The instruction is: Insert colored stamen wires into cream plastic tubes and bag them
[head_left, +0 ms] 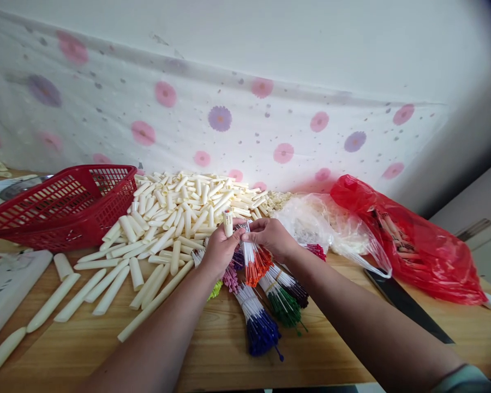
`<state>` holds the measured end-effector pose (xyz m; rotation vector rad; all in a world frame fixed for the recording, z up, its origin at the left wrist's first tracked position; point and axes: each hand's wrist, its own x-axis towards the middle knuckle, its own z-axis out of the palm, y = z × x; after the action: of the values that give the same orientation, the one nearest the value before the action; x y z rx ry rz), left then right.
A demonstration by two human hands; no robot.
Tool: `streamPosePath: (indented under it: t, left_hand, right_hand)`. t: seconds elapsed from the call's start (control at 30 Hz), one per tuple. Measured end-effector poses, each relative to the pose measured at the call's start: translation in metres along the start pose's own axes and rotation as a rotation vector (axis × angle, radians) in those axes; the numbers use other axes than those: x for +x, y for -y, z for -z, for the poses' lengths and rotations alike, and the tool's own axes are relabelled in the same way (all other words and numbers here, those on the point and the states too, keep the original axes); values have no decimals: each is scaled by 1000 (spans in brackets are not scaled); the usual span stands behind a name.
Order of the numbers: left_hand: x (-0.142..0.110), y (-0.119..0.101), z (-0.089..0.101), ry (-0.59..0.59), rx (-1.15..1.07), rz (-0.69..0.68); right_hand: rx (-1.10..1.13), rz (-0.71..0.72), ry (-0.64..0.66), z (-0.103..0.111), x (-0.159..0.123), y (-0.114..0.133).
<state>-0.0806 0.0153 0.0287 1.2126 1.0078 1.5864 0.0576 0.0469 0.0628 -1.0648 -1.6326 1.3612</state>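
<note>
left hand (220, 251): pinching cream tube (228, 225)
right hand (273, 237): at orange-tipped bundle (254, 266), cannot tell if pinching
nearside of grip: blue-tipped bundle (258, 325)

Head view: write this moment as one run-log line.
left hand: holds cream tube; right hand: at orange-tipped stems; blue-tipped bundle: on table
</note>
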Motion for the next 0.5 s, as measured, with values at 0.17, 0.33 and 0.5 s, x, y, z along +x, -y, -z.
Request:
streamPosePath:
  t: [0.17, 0.33, 0.5]
  left_hand:
    - [-2, -1, -3, -26, -92, 40]
    - [-1, -8, -3, -58, -271, 110]
    - [-3, -2, -7, -58, -178, 275]
  right_hand:
    - [99, 26, -14, -3, 3, -4]
    - [-8, 152, -11, 5, 12, 3]
    - [-85, 175, -61, 15, 28, 6]
